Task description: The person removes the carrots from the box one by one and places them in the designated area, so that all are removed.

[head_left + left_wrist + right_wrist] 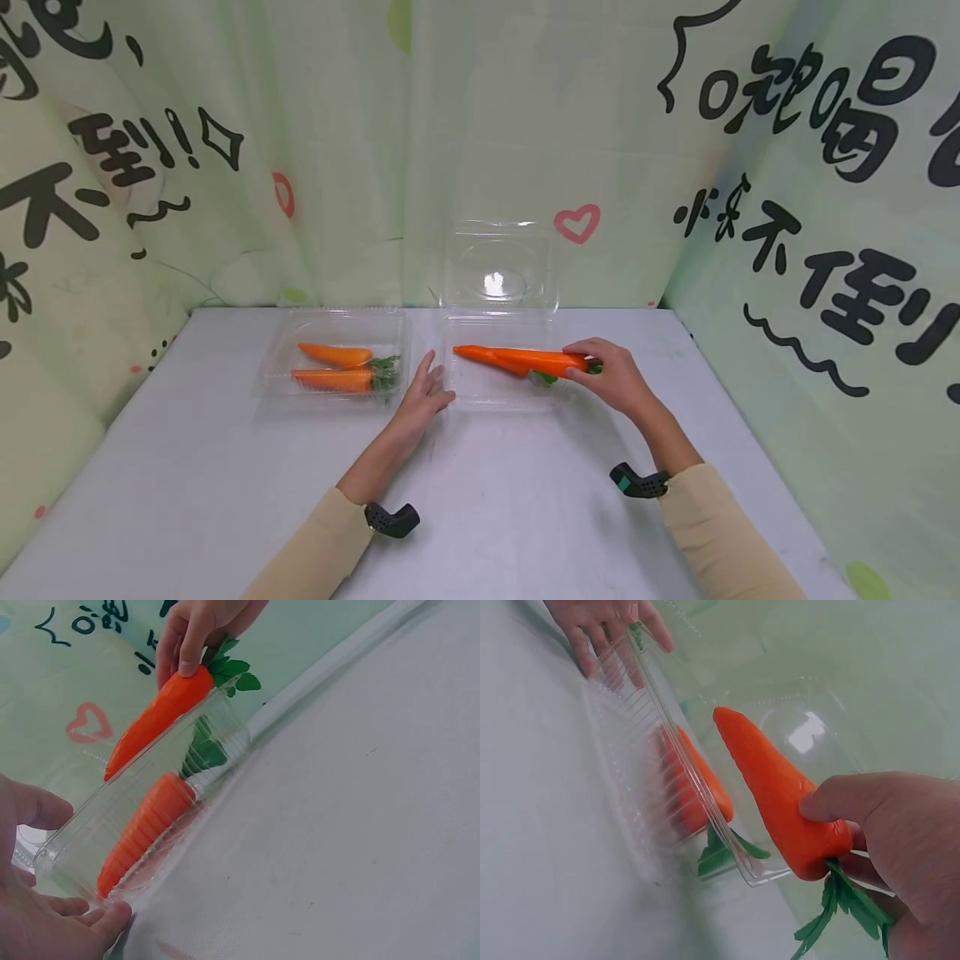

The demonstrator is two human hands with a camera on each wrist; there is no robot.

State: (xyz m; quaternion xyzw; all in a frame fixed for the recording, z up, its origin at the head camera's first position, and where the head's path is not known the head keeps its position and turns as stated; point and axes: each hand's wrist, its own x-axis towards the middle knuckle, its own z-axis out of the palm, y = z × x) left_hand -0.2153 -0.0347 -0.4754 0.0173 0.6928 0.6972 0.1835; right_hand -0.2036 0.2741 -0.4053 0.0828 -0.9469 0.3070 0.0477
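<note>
My right hand grips an orange carrot by its thick end, with green leaves hanging below the fingers in the right wrist view. The carrot is held over a clear plastic box whose lid stands raised at the back. Inside that box lies a second carrot with a green top, partly covered by the held one in the head view. At the box's left end is my left hand, its fingers spread and relaxed, fingertips right at the box wall.
Left of the hands sits another clear plastic box with two carrots in it. The raised lid stands in front of a printed curtain that surrounds the white table at the back and sides.
</note>
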